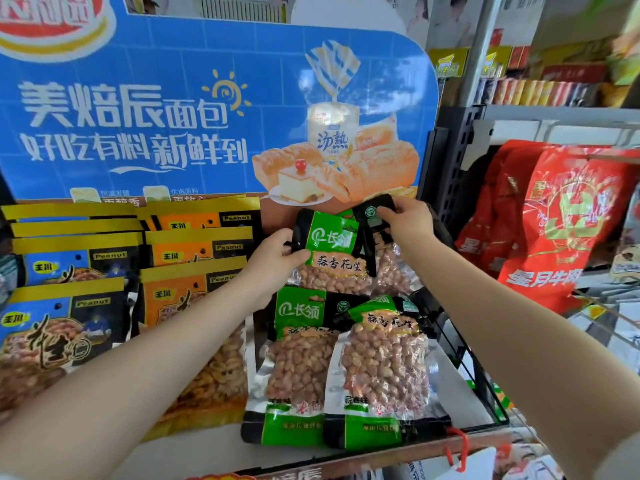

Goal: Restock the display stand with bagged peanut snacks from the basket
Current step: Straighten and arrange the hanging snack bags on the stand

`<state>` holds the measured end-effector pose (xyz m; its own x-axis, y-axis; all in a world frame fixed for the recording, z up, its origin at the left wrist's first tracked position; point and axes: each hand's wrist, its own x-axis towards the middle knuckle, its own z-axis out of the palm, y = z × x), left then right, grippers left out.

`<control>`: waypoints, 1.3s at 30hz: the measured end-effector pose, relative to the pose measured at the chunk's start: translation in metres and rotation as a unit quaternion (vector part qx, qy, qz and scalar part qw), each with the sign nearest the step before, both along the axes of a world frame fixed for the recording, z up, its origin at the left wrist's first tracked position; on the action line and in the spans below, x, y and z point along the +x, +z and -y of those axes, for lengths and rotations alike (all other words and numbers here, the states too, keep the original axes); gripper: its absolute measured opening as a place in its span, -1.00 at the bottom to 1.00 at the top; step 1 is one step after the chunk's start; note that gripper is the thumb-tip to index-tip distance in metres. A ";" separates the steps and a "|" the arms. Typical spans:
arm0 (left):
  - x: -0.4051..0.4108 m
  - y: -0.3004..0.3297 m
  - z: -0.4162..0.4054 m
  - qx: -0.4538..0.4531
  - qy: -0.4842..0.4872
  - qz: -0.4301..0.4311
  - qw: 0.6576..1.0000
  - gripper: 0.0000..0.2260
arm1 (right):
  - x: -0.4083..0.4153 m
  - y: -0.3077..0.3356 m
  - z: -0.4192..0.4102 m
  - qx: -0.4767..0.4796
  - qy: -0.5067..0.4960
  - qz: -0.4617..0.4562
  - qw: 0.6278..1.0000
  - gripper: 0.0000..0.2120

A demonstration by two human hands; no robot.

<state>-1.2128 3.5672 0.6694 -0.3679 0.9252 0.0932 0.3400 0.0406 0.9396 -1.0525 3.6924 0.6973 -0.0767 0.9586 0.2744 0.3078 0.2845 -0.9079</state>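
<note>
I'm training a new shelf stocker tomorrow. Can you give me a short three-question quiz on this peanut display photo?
1. True or false: the left hand grips the upper left corner of a green peanut bag.
2. Multiple choice: the right hand holds the top of A) a red bag, B) a second green bag behind the first, C) an orange bag.
3. Fill in: the orange peanut bags stand between the blue peanut bags and the ____ ones.

Key: 1 true; 2 B; 3 green.
</note>
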 end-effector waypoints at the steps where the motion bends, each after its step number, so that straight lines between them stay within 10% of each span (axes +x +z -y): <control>1: 0.003 -0.001 -0.004 0.002 0.002 0.011 1.000 -0.54 | -0.001 -0.006 -0.002 -0.014 0.000 -0.022 1.000 -0.89; 5: 0.008 -0.005 -0.007 0.031 0.017 0.047 0.998 -0.50 | 0.001 -0.020 -0.001 -0.113 0.015 -0.183 0.976 -0.82; 10: 0.001 -0.009 -0.002 0.024 -0.001 -0.063 0.998 -0.90 | 0.005 -0.009 0.007 -0.128 0.063 -0.159 0.977 -0.85; 16: -0.009 -0.008 0.008 -0.098 -0.028 -0.463 0.880 -0.55 | 0.030 0.000 0.035 0.039 0.034 0.341 0.939 -0.66; 22: -0.015 -0.005 0.033 -0.143 -0.104 -0.513 0.840 -0.71 | 0.056 -0.019 0.078 -0.052 0.179 0.519 0.834 -0.55; 32: -0.007 -0.012 0.039 0.088 -0.003 -0.413 0.907 -0.76 | 0.068 -0.017 0.082 -0.127 0.196 0.236 0.943 -0.69; 39: 0.022 0.001 0.015 0.190 0.036 -0.416 0.889 -0.84 | 0.064 0.030 0.083 0.002 0.297 0.206 0.932 -0.85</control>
<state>-1.1910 3.5523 0.6701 -0.0827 0.7458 0.6610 0.9325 -0.1761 0.3154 -0.9883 3.6095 0.7270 -0.6929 0.7131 0.1069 0.4182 0.5182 -0.7460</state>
